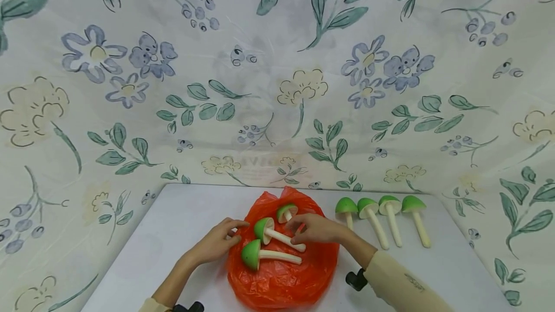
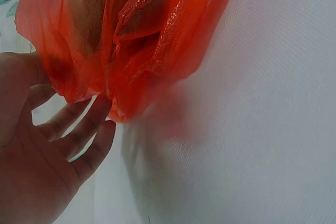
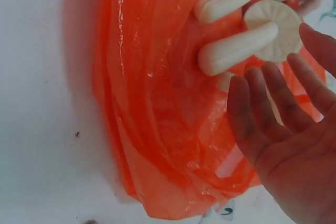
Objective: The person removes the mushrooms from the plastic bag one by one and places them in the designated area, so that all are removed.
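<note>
A red plastic bag [image 1: 286, 285] lies on the table with three toy mushrooms on it. A green-capped mushroom [image 1: 250, 255] is nearest the front, a second mushroom [image 1: 263, 230] lies just behind it, and a third mushroom [image 1: 286, 213] is at the back, its stem partly hidden by a hand. My left hand [image 1: 215, 242] is at the bag's left edge; in the left wrist view its relaxed fingertips touch the red plastic. Over the bag's right side, my right hand [image 1: 318, 228] has its fingers spread and gently bent near the stems, holding nothing.
Several more mushrooms stand apart in a row at the back right, among them a mushroom [image 1: 415, 204] at the far end. The white table [image 1: 151, 235] backs onto a floral cloth [image 1: 269, 110]. Black wrist cameras sit under both forearms.
</note>
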### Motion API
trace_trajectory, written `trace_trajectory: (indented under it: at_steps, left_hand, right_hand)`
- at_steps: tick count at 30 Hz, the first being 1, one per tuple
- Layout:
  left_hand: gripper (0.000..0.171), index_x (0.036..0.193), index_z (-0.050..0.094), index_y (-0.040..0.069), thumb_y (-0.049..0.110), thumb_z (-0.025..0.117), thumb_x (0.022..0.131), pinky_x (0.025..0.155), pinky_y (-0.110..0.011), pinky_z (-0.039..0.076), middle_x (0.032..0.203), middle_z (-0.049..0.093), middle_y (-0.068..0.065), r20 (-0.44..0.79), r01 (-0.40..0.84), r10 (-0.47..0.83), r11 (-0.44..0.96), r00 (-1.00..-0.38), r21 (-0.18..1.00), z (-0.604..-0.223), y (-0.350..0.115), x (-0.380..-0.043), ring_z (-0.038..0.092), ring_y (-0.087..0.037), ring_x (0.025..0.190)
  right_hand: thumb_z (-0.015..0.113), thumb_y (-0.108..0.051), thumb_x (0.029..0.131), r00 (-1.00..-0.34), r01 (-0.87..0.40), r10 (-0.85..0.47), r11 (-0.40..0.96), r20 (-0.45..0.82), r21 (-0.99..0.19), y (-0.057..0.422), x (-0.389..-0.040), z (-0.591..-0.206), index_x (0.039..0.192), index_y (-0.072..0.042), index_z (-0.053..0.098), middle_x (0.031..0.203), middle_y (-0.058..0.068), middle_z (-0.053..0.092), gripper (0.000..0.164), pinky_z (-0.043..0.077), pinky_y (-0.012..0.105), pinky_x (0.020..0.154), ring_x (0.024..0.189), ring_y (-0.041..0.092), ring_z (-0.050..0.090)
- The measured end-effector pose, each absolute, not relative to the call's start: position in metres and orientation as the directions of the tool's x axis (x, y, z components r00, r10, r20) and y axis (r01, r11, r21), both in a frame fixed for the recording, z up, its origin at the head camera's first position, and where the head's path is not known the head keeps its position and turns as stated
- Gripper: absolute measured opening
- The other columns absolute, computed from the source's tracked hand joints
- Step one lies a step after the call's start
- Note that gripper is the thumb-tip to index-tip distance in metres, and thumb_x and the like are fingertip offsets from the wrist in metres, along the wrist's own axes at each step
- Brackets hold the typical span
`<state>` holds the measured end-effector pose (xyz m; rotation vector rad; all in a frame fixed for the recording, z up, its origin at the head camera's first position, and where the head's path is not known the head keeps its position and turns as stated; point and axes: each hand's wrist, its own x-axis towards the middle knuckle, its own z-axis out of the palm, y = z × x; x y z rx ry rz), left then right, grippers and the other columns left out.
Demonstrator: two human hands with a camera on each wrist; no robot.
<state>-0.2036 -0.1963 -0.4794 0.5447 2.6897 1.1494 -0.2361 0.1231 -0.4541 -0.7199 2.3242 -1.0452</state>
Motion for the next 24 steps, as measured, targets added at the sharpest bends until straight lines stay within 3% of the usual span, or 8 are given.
trace_trajectory:
  at_steps: [7,14,24]
  left_hand:
    - [0.034,0.130,0.064,0.010,0.006,0.059,0.096,0.079,-0.033,0.053,0.115,0.058,-0.009,-0.013,0.266,0.402,0.631,-0.916,0.729,-0.480,-0.195,-0.205,0.061,-0.022,0.098]
    - [0.034,0.130,0.064,0.010,0.006,0.058,0.096,0.078,-0.032,0.054,0.117,0.058,-0.010,-0.010,0.269,0.401,0.633,-0.916,0.726,-0.478,-0.194,-0.204,0.061,-0.022,0.098]
    - [0.035,0.130,0.064,0.009,0.007,0.058,0.096,0.080,-0.035,0.055,0.117,0.058,-0.010,-0.027,0.256,0.404,0.627,-0.914,0.735,-0.479,-0.194,-0.204,0.061,-0.022,0.099]
  right_hand:
    - [0.075,-0.021,0.090,-0.751,-0.239,-0.613,0.599,-0.246,-0.764,0.115,-0.235,-0.465,0.120,-0.015,0.069,0.101,-0.003,0.066,0.031,0.052,0.029,0.075,0.091,0.018,0.058]
    - [0.075,-0.017,0.090,-0.779,-0.265,-0.587,0.628,-0.221,-0.731,0.111,-0.233,-0.468,0.127,-0.011,0.067,0.107,0.001,0.066,0.038,0.052,0.030,0.077,0.093,0.017,0.057]
    - [0.075,-0.012,0.088,-0.776,-0.331,-0.600,0.649,-0.193,-0.685,0.101,-0.232,-0.473,0.107,-0.013,0.075,0.083,-0.006,0.062,0.019,0.049,0.022,0.064,0.075,0.010,0.055]
